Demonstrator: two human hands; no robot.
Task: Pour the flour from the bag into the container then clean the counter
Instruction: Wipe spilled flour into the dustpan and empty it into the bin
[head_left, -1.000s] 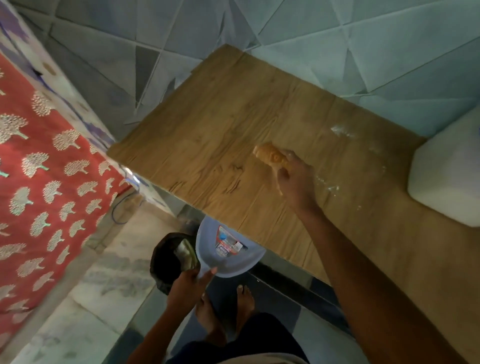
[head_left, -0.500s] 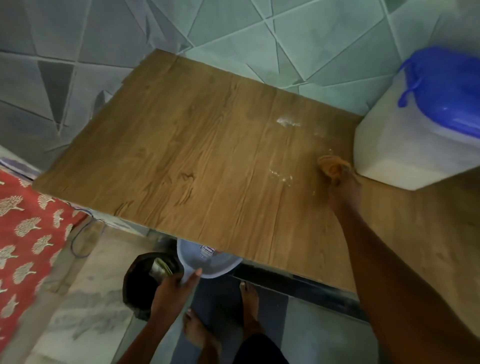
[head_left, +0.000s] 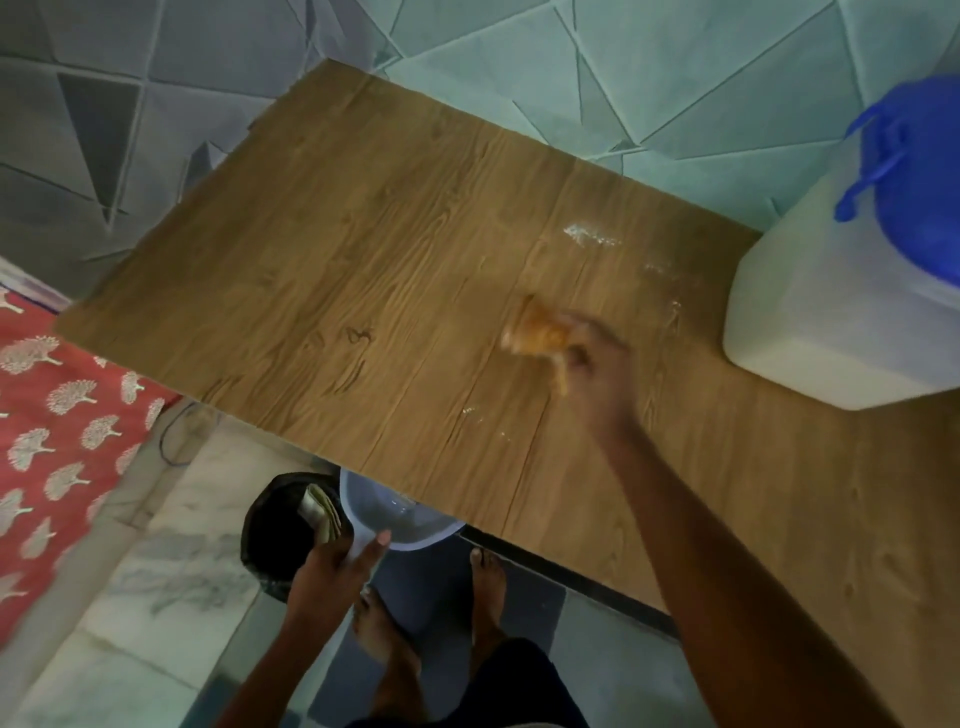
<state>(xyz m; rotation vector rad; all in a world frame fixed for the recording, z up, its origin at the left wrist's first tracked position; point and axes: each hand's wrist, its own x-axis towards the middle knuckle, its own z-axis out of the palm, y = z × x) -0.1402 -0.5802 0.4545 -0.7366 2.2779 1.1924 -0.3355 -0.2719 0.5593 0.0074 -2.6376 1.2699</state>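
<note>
A red patterned cloth (head_left: 62, 415) lies at far left, near a black bin (head_left: 270, 540). The left hand (head_left: 332, 566) grips the handle of a pale dustpan (head_left: 400, 525) just under the wooden counter's (head_left: 311, 291) front edge. Mid-counter, the blurred right hand (head_left: 597, 364) clutches an orange rag (head_left: 537, 330) near flour specks (head_left: 587, 236). The blue-lidded container (head_left: 831, 322) stands at right on the counter.

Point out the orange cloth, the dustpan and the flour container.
orange cloth (head_left: 537, 330), head view, on its bunched middle.
dustpan (head_left: 405, 525), head view, on its pale scoop.
flour container (head_left: 831, 322), head view, on its white side wall.
</note>
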